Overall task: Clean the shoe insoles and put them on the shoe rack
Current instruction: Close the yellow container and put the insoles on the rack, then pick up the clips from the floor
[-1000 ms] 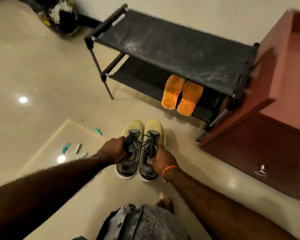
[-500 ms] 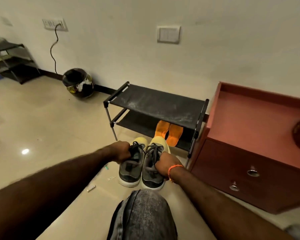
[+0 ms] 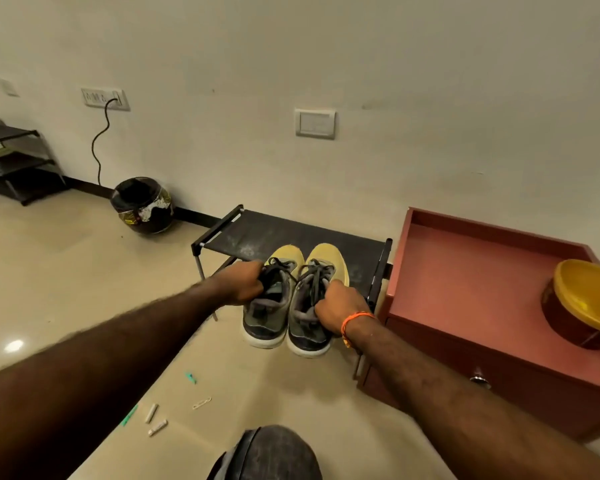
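Head view | left hand (image 3: 245,284) grips left shoe (image 3: 269,308) by its collar, right hand (image 3: 340,311) grips right shoe (image 3: 310,311) | toes over shoe rack (image 3: 257,233) top | insoles hidden | likely best: lower both level, heels last.

The two shoes (image 3: 288,299) have matt grey knit cloth uppers, yellow mesh toes, woven laces and smooth white rubbery soles; the left hand (image 3: 243,284) grips one, the right hand (image 3: 338,308) the other. Just beyond the hands, the shoe rack (image 3: 257,233) has a matt black fabric shelf, dusty and streaked pale, on thin metal tubes with plastic corner joints. To the right of the right hand, the cabinet (image 3: 465,289) looks like smooth, matt reddish laminated wood with a shiny metal knob (image 3: 478,378). A braided orange thread band (image 3: 354,323) circles the right wrist. Below the hands, the floor (image 3: 66,289) is glossy polished tile that reflects a lamp.
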